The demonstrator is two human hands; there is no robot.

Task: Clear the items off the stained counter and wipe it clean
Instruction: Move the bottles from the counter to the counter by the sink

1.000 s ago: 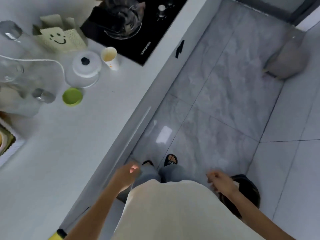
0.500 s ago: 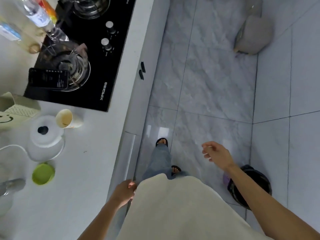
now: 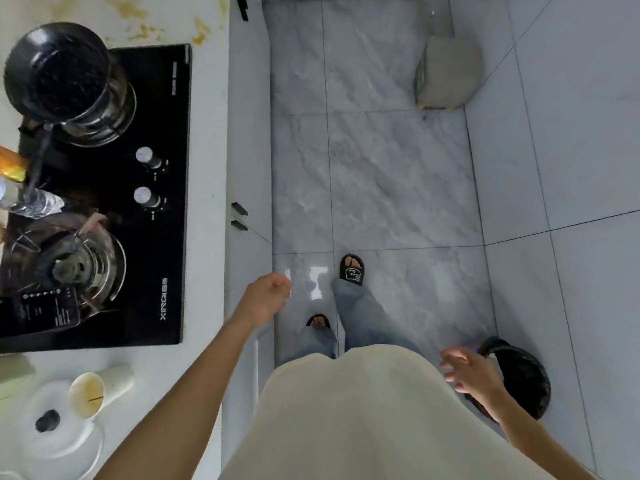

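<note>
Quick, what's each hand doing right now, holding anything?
Left hand: loosely curled, empty, off the counter's edge.
Right hand: open, fingers spread, empty, above the dark bin.

White tabletop (image 3: pixel 207 188), yellow stains (image 3: pixel 201 31) at far end. Carries black hob (image 3: pixel 152 258) (pot (image 3: pixel 59 67) and phone (image 3: pixel 41 311) on it), tipped paper cup (image 3: pixel 93 391), white lid (image 3: pixel 52 431).
</note>
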